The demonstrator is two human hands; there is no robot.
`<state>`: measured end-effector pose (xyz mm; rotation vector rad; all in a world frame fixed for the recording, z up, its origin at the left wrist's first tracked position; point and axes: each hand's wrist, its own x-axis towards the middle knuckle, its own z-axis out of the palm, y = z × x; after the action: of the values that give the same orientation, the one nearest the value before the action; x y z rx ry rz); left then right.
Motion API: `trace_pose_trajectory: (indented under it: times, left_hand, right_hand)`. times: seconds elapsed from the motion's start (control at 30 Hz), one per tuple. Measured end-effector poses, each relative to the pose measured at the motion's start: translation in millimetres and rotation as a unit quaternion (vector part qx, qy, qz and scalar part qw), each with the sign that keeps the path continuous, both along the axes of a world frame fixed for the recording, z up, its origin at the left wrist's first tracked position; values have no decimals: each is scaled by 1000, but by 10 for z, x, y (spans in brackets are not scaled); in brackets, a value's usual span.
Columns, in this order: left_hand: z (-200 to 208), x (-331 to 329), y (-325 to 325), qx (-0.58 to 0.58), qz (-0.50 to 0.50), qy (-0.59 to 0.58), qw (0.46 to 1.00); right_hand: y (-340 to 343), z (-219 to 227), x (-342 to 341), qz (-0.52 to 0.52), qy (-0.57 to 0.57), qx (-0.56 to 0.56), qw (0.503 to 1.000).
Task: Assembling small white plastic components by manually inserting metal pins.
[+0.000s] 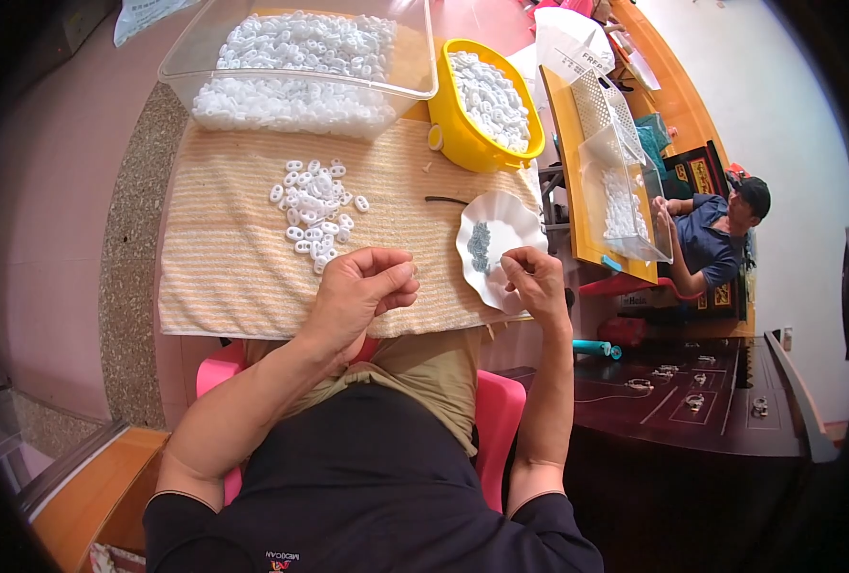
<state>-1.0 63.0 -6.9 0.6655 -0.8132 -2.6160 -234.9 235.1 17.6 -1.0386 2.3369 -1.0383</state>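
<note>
My left hand [367, 291] is above the near part of the striped towel, thumb and forefinger pinched together. Whatever sits at those fingertips is too small to name. Over the right side of the white wavy-rimmed dish [520, 229], my right hand [537, 279] also makes a pinch, and its fingers hide what may be between them. A patch of tiny grey-blue pieces [480, 246] lies in that dish. Beyond my left hand, a loose pile of small white oval plastic parts with two holes [314, 205] is spread on the towel [224, 229].
A clear plastic bin [415, 81] full of white parts stands at the far left, beside a yellow tub [458, 134] of similar parts. A thin dark stick [445, 200] lies near the dish. At the right, a person [715, 229] works at another table with a clear box [668, 239].
</note>
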Motion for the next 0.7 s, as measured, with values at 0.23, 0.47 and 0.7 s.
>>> trace_pose_trajectory:
  times: [0.23,0.47,0.7]
  left_hand:
    - [3,-5,5,-6,-11,1,1000]
    - [8,-9,6,-10,-19,-2,1000]
    - [-2,-3,11,-4,-18,-2,1000]
  right_hand:
    - [17,-27,23,-32,-31,-32,998]
    - [19,-25,87,-42,-48,-37,997]
    - [-32,3,160,-47,36,-8,998]
